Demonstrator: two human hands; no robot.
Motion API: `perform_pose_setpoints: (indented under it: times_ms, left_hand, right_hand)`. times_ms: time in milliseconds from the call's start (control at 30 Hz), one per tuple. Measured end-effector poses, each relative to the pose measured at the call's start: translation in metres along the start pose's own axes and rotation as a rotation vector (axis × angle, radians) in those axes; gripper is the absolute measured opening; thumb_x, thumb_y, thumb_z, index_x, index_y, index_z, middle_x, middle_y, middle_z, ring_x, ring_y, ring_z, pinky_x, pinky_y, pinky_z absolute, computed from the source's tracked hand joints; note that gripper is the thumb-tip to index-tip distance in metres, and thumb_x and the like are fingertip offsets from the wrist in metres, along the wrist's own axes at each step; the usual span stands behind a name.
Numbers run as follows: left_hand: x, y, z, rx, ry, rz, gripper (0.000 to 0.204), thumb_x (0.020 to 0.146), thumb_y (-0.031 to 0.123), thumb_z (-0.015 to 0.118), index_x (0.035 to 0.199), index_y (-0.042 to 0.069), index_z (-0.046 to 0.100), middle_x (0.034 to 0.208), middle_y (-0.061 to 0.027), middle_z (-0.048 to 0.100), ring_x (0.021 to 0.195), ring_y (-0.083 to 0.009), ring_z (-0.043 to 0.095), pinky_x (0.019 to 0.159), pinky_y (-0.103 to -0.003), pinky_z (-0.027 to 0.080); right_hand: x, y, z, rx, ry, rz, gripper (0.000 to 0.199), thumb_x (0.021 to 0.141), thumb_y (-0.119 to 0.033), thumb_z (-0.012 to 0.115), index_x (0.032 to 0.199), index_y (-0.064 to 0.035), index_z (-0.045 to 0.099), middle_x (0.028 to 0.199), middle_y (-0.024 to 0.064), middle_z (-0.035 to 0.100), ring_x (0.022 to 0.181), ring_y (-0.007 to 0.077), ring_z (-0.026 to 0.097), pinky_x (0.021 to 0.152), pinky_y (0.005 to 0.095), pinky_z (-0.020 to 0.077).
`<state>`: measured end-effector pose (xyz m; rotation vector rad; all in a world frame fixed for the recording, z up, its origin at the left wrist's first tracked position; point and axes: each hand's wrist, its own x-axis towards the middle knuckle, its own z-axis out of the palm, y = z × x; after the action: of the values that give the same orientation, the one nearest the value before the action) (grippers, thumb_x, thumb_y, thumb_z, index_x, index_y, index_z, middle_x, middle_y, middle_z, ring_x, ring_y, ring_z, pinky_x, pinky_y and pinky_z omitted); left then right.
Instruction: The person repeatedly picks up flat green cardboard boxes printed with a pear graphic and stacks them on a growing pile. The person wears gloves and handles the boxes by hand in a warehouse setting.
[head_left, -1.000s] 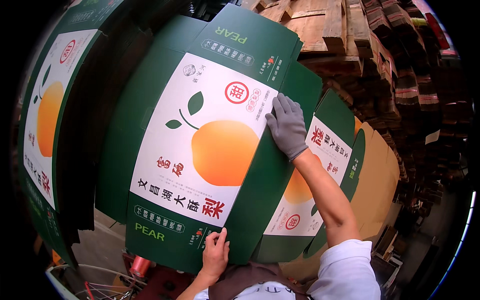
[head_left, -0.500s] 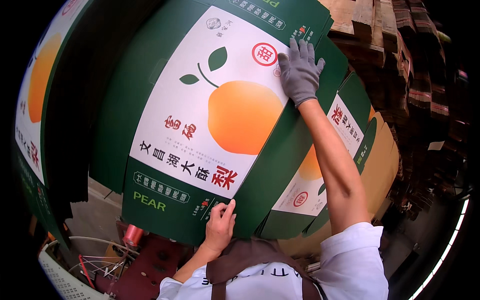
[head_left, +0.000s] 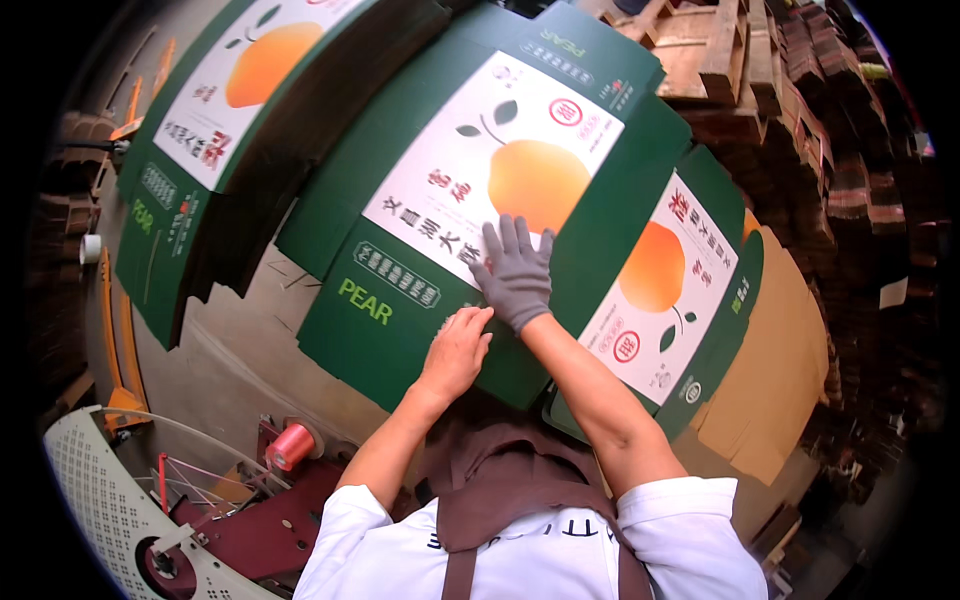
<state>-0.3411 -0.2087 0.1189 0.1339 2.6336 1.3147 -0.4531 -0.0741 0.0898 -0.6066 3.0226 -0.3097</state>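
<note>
A large flat green carton sheet (head_left: 400, 130) lies in front of me, printed with a white panel and an orange pear. My right hand (head_left: 517, 272), in a grey glove, rests on the sheet with fingers spread, covering the panel's near corner and the pear's lower edge. Close beside it on the left, my bare left hand (head_left: 455, 350) lies on the sheet's green near part. Its fingers are slightly bent and seem to grip nothing. To the right, under my forearm, continues another printed pear panel (head_left: 650, 280).
A stack of matching printed cartons (head_left: 190, 150) stands at the far left. Near left is a machine with a perforated pale cover (head_left: 120, 510) and a red spool (head_left: 291, 446). Brown cardboard (head_left: 770, 350) lies at right; wooden pallets (head_left: 690, 50) and bundled cardboard stacks (head_left: 850, 150) stand behind.
My right hand has come back from the sheet's far right edge to beside my left hand. The view has shifted, showing more of the left stack, floor and machine.
</note>
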Motion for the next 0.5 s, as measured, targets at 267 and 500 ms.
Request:
perform_pose_setpoints:
  times_ms: [267, 500]
  left_hand:
    - [0.027, -0.083, -0.32, 1.079, 0.606, -0.315, 0.08, 0.091, 0.042, 0.067, 0.156, 0.014, 0.031, 0.163, -0.0146, 0.026, 0.151, -0.0321, 0.022, 0.118, -0.059, 0.019]
    - [0.022, -0.146, -0.351, 0.926, 0.402, -0.167, 0.058, 0.098, 0.022, 0.059, 0.151, 0.012, 0.04, 0.157, -0.0132, 0.039, 0.144, -0.0322, 0.037, 0.115, -0.042, 0.035]
  right_hand:
    - [-0.007, -0.012, -0.007, -0.029, -0.083, 0.04, 0.077, 0.088, -0.055, 0.06, 0.147, -0.01, 0.044, 0.156, 0.0191, 0.036, 0.147, 0.0359, 0.028, 0.118, 0.0663, 0.0096]
    - [-0.014, -0.01, -0.004, -0.105, -0.097, 0.048, 0.076, 0.088, -0.055, 0.059, 0.147, -0.0093, 0.045, 0.157, 0.0178, 0.036, 0.148, 0.0355, 0.029, 0.119, 0.0646, 0.0108]
